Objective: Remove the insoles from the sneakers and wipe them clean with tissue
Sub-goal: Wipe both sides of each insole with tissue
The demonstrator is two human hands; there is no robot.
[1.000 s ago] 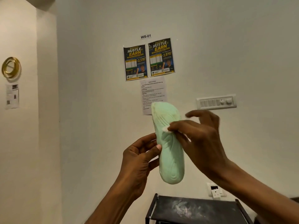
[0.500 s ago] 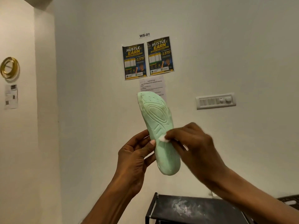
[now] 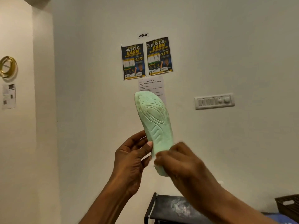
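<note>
left hand (image 3: 131, 160) pinches insole (image 3: 155, 125) at mid-edge, thumb on front; right hand (image 3: 179, 162) clamps a small tissue (image 3: 152, 162) on the heel end (blurred). Insole upright in mid-air, above black rack (image 3: 171, 207). Risk: one-edge pinch on soft foam — a hard wipe could twist it loose.

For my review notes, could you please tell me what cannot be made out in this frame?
Head view only:
tissue: mostly hidden under the blurred right hand; a white sliver shows.
insole: heel end covered by the right hand.
instruction sheet: print too small, lower part behind the insole.
black rack: cut off by the bottom edge.
</note>
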